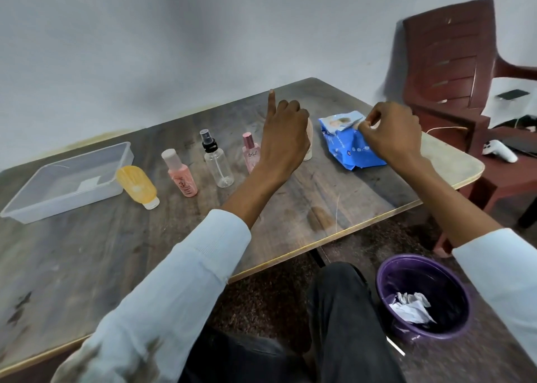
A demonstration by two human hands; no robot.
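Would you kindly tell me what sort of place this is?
Probably a plain room in a home or small office: a wooden table by a bare white wall, a maroon plastic chair beside it, and a purple bin of crumpled paper on the floor.

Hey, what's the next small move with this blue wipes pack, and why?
Probably peel the flap back further and draw one wipe out: the right hand pinches the flap at the top of the blue wipes pack, and no wipe is out yet.
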